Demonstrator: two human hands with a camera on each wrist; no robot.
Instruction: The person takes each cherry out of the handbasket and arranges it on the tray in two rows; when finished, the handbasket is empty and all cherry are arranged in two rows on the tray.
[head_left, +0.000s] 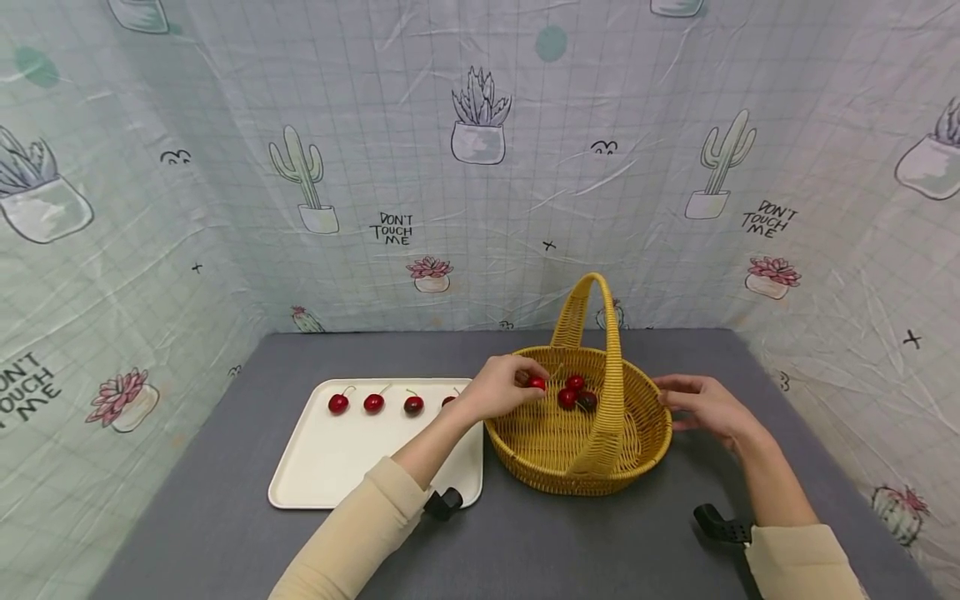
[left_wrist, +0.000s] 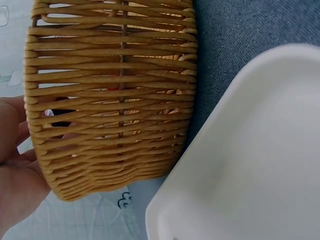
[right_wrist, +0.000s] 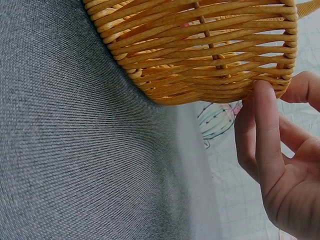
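Observation:
In the head view my left hand (head_left: 501, 387) reaches over the left rim of a yellow wicker basket (head_left: 517, 462) and pinches a red cherry (head_left: 536, 383) just inside it. Three more cherries (head_left: 567, 399) lie together on the basket's bottom. My right hand (head_left: 708, 407) grips the basket's right rim between thumb and fingers, which the right wrist view shows up close at the fingers (right_wrist: 267, 130). Left of the basket, a white tray (head_left: 330, 475) carries a row of several stemmed cherries (head_left: 373, 403) along its back. My left forearm partly covers the rightmost one.
An arched handle (head_left: 611, 375) rises over the middle of the basket. The tray's right edge lies close beside the basket on the grey tabletop (head_left: 570, 550). A printed cloth (head_left: 525, 208) hangs behind and at both sides.

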